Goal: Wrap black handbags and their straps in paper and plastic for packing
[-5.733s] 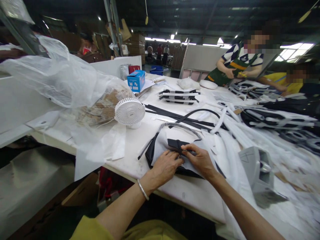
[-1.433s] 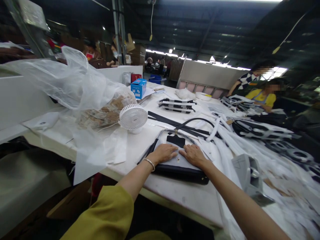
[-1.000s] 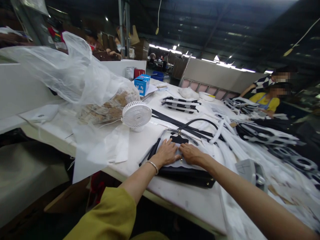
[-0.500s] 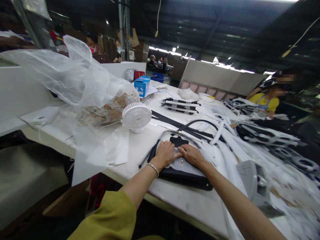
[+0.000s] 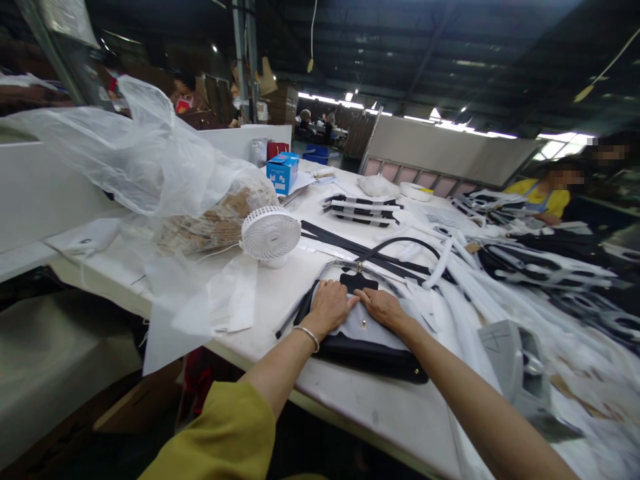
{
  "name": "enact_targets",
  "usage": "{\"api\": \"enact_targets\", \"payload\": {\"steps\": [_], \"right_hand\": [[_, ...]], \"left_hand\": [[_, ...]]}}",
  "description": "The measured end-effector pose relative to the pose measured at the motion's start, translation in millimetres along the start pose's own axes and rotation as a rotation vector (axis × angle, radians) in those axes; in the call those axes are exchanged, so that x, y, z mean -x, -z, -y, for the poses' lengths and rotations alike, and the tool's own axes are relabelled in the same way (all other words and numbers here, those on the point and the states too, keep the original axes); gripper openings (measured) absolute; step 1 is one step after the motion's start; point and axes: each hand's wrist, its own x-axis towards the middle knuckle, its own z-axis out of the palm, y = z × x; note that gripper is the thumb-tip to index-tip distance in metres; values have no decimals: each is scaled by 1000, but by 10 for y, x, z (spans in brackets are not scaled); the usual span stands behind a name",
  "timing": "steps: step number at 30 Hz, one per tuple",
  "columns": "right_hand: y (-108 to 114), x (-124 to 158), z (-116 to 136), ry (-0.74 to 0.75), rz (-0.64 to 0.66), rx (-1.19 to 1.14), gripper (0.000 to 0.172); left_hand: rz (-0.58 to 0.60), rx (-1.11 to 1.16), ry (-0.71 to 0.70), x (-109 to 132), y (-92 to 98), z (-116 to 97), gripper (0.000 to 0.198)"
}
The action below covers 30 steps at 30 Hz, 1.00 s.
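Note:
A black handbag [image 5: 373, 360] lies flat at the table's front edge, its strap [image 5: 405, 241] arching away behind it. Over its front spreads a whitish protective sheet [image 5: 387, 333], with a small gold stud showing through. My left hand [image 5: 331, 308], a bangle at its wrist, presses on the upper left of the sheet with curled fingers at the bag's top edge. Close beside it, my right hand [image 5: 384, 308] bears down in the same way, fingers bent over that edge. The thumbs nearly meet. Both sets of fingertips are partly hidden. A black tab [image 5: 359, 280] shows just beyond them.
Left of the bag stand a white fan [image 5: 271, 233] and a large clear plastic bag [image 5: 165, 160] of brown material. Black straps [image 5: 345, 245] and a blue box [image 5: 283, 172] lie behind. White wrapping strips and a grey tape dispenser [image 5: 515, 360] are on the right. A co-worker [image 5: 540, 197] is at far right.
The thumbs have shifted slightly, the left one drawing in toward its hand. Both hands stay on the bag. The view has turned a little.

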Motion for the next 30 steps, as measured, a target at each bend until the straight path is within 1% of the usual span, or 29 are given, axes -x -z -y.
{"api": "enact_targets", "payload": {"steps": [4, 7, 9, 10, 13, 15, 18, 19, 20, 22, 23, 24, 26, 28, 30], "right_hand": [[-16, -31, 19, 32, 22, 41, 54], [-32, -43, 24, 25, 20, 67, 59], [-50, -39, 29, 11, 11, 79, 60], [-62, -33, 34, 4, 3, 85, 57], [-102, -8, 45, -19, -33, 100, 44], [-137, -4, 35, -40, -108, 82, 36], [-207, -42, -28, -3, -305, 15, 25], [-235, -68, -59, 40, -366, -15, 27], [-263, -97, -92, 96, -410, -51, 33], [-315, -162, -156, 186, -449, -158, 46], [-334, -195, -184, 204, -444, -230, 50], [-347, -227, -209, 194, -424, -310, 52], [-346, -285, -248, 103, -354, -479, 57], [-313, -336, -270, -4, -263, -652, 67], [-262, -379, -272, -73, -190, -797, 76]], "left_hand": [[-3, 6, -4, 5, 25, 0, 40], [-17, 25, -39, 21, 76, -5, 32], [-22, 56, -101, 32, 112, -6, 26], [-16, 80, -145, 38, 127, -4, 25], [36, 151, -282, 49, 144, 5, 21], [73, 158, -343, 52, 135, 12, 21], [99, 139, -378, 51, 112, 18, 23], [101, 137, -377, 49, 105, 19, 24], [99, 137, -373, 47, 100, 19, 25], [96, 146, -359, 43, 95, 19, 27], [98, 153, -352, 41, 94, 19, 29], [103, 161, -346, 39, 95, 20, 30], [114, 178, -335, 37, 99, 22, 32], [128, 193, -326, 38, 105, 25, 31], [135, 197, -316, 42, 111, 27, 30]]}}
